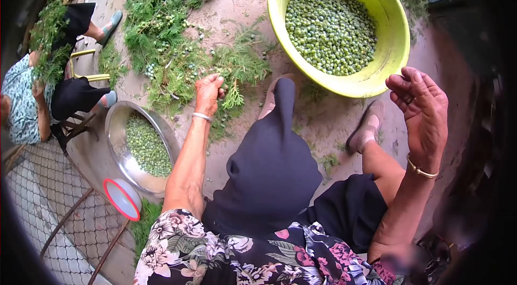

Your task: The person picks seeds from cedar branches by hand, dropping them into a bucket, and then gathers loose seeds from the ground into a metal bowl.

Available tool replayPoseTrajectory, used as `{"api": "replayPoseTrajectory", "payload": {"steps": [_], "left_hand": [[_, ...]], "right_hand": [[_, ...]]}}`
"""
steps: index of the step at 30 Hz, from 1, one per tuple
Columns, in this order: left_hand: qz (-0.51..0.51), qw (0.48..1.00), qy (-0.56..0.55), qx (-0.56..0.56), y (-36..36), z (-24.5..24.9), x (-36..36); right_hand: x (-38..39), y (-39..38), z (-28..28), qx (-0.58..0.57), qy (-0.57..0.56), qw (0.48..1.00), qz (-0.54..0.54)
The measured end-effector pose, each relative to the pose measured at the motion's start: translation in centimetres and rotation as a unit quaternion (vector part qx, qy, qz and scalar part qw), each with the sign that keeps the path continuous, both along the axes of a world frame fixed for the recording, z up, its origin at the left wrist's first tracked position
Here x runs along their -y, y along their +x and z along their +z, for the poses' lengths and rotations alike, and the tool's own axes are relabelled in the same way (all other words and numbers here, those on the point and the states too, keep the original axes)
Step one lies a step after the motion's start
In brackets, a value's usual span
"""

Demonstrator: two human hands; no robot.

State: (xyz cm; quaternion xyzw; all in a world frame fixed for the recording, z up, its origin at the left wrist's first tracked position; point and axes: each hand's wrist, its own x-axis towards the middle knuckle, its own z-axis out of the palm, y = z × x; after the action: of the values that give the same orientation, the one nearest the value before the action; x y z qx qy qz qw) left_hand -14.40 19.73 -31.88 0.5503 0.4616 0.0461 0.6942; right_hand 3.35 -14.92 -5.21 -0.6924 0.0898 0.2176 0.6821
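Observation:
My left hand [209,93] reaches forward to the pile of green leafy sprigs [177,43] on the ground and pinches a small sprig [232,96] at the pile's near edge. My right hand [423,110] is raised at the right, palm toward me, fingers loosely curled; nothing shows in it. It hovers just right of the yellow-green basin [344,83], which holds many small green seeds [329,29]. A bracelet sits on each wrist.
A metal bowl [116,139] with green seeds stands at my left, a red-rimmed white lid [123,199] beside it. Another person [32,96] sits at far left on a stool holding sprigs. My knees and feet [366,129] stretch toward the basin. Wire mesh [48,220] lies at lower left.

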Motion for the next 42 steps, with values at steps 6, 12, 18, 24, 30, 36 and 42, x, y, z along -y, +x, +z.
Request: {"api": "replayPoseTrajectory", "payload": {"steps": [6,12,18,24,30,36,42], "left_hand": [[-0.118,0.985,0.114,0.050,-1.9,7.3,-1.1],[-0.066,0.969,-0.042,0.233,-0.8,14.9,1.0],[-0.089,0.941,-0.168,0.280,0.4,19.9,2.9],[-0.096,0.884,-0.258,0.378,1.8,23.3,4.9],[-0.130,0.859,-0.310,0.386,3.9,27.5,7.4],[-0.174,0.855,-0.293,0.390,4.8,31.8,11.6],[-0.260,0.886,-0.257,0.286,7.4,33.7,16.0]], "right_hand": [[-0.9,-1.2,0.5,0.038,-0.042,0.998,0.038],[-1.6,-2.4,-1.5,0.187,-0.138,0.963,0.139],[-1.2,-3.3,-2.4,0.288,-0.180,0.918,0.203],[-0.5,-3.1,-1.3,0.312,-0.231,0.890,0.237],[1.7,-1.9,-1.2,0.360,-0.221,0.898,0.123],[5.5,-0.3,1.0,0.323,-0.240,0.914,-0.063],[8.7,0.1,2.5,0.310,-0.224,0.906,-0.182]]}}
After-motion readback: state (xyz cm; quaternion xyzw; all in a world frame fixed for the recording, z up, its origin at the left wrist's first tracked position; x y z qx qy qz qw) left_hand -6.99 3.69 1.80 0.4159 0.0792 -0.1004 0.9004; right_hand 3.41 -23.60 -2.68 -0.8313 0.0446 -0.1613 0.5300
